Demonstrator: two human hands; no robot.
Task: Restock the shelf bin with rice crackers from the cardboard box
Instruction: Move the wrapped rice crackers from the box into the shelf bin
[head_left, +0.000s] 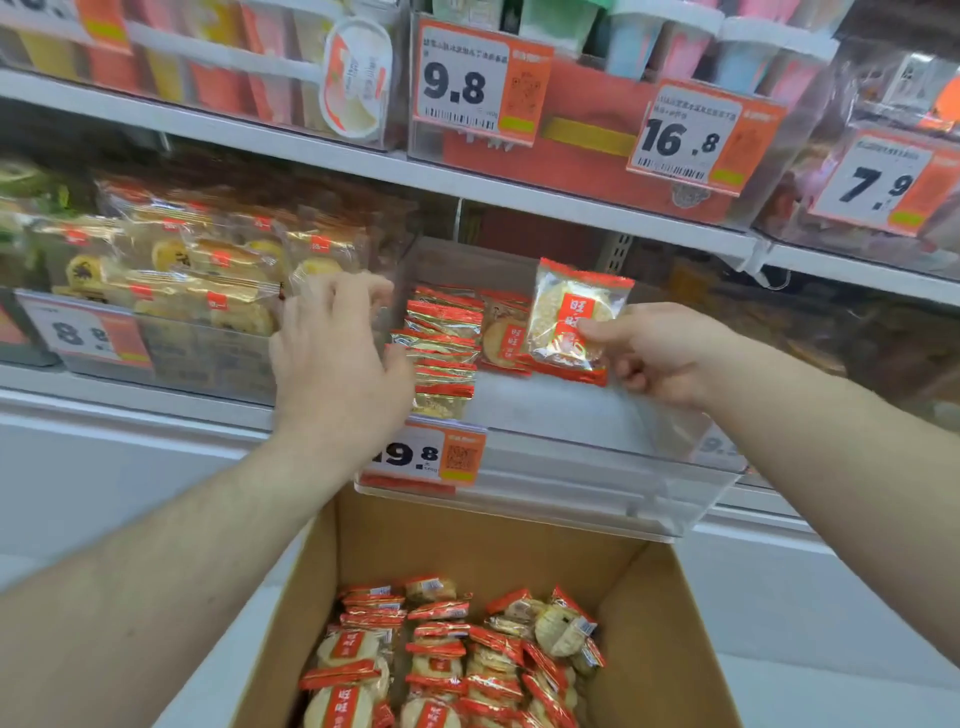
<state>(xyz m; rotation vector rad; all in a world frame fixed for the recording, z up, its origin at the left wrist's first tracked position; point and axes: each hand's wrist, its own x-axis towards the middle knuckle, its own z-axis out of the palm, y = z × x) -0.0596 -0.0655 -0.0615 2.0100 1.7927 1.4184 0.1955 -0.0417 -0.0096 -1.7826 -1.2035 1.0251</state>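
1. Our right hand (655, 353) pinches a rice cracker packet (571, 319) over the shelf bin (597, 467); left hand (337, 353) spread, steadying the stacked packets (447, 353).
2. Next, we judge: tuck it in, then reach the cardboard box (670, 649) at six o'clock.

Place: shop, snack aisle.
Shelving: white tiered shelves (519, 200) above and behind both hands, packed with goods.
Price tags: orange-and-white, barcoded — 9.8 tag (480, 83) and 16.8 tag (698, 137) above the hands, 7.9 tag (891, 182) up right, 19.8 tag (431, 457) just below the left hand (337, 358).
Bins: clear plastic shelf bin (597, 467) below the right hand (657, 353); wrapped pastries (197, 270) left of the left hand.
Stock: open cardboard box (660, 623) of packaged rice crackers (457, 654) beneath both arms.
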